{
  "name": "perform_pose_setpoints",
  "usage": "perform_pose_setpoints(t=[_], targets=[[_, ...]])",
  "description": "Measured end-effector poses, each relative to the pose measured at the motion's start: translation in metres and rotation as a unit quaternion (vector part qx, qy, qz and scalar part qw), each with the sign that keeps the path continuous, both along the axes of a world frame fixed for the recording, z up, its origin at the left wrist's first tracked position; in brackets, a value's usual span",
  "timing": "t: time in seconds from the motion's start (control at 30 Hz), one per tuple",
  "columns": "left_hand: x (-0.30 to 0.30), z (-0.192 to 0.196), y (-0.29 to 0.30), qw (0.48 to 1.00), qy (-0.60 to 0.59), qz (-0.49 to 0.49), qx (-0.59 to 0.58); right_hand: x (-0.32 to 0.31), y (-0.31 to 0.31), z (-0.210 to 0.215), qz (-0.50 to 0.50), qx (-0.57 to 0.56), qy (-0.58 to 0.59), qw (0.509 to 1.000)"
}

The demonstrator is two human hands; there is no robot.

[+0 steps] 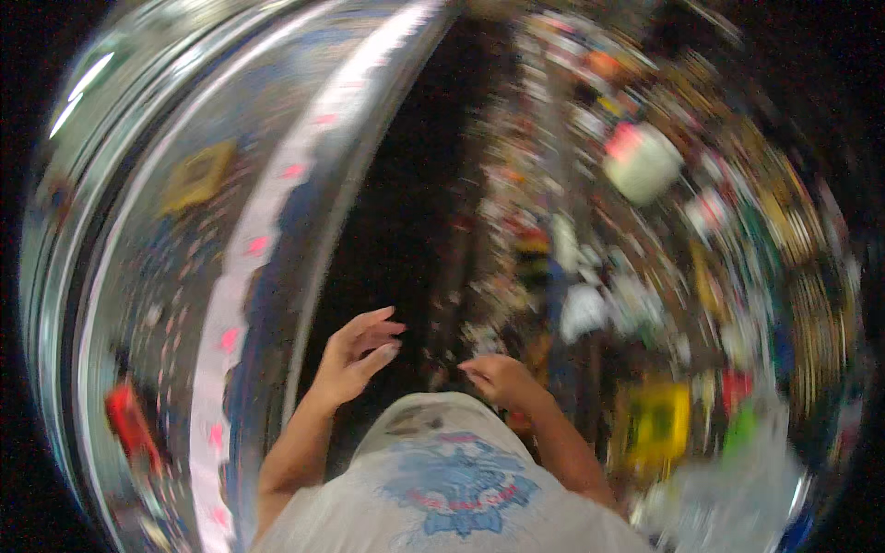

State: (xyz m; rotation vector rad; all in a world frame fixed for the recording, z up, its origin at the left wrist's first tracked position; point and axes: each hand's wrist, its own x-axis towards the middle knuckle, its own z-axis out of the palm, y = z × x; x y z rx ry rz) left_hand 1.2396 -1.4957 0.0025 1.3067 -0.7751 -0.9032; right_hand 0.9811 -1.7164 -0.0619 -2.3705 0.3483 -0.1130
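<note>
My left hand [359,353] hangs in front of my body, over a dark strip of floor. Its fingers are spread a little and hold nothing. Level with it on the right, my right hand [498,380] has its fingers loosely bent, and I see nothing in them. Neither hand touches anything. Between and below them is my pale shirt [461,498] with a blue print. Movement smears most of the surroundings.
On the left runs a long pale band [241,263] with pink marks, beside a dark surface carrying a yellow square item [198,177] and a red object [134,426]. Mixed litter spreads along the right, with a whitish container [645,166], a yellow item [656,426] and a translucent plastic bag [728,498].
</note>
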Motion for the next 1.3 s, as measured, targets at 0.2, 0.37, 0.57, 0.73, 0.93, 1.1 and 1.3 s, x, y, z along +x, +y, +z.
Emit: perform_pose_setpoints(t=[0.2, 0.37, 0.57, 0.73, 0.93, 1.1, 1.3], targets=[[0.147, -0.020, -0.020, 0.949, 0.011, 0.313, -0.028, 0.122, -0.107, 0.009, 0.110, -0.023, 0.035, 0.993], [0.306, -0.065, 0.011, 0.836, 0.009, 0.548, -0.022, 0.233, -0.171, 0.011, 0.199, -0.050, 0.013, 0.979], [0.515, -0.108, 0.009, 0.731, 0.216, 0.635, -0.126, 0.337, -0.220, 0.015, 0.236, -0.061, 0.068, 0.967], [0.637, -0.113, -0.024, 0.648, 0.284, 0.706, -0.028, 0.389, -0.257, 0.035, 0.203, -0.065, 0.178, 0.961], [0.677, -0.053, -0.076, 0.454, 0.403, 0.793, -0.048, 0.445, -0.268, 0.013, 0.150, -0.006, 0.175, 0.973], [0.694, -0.054, -0.052, 0.396, 0.452, 0.788, -0.135, 0.494, -0.266, 0.007, 0.277, -0.032, 0.281, 0.918], [0.695, -0.042, -0.053, 0.482, 0.384, 0.766, -0.184, 0.544, -0.270, 0.025, 0.348, -0.087, 0.222, 0.907]])
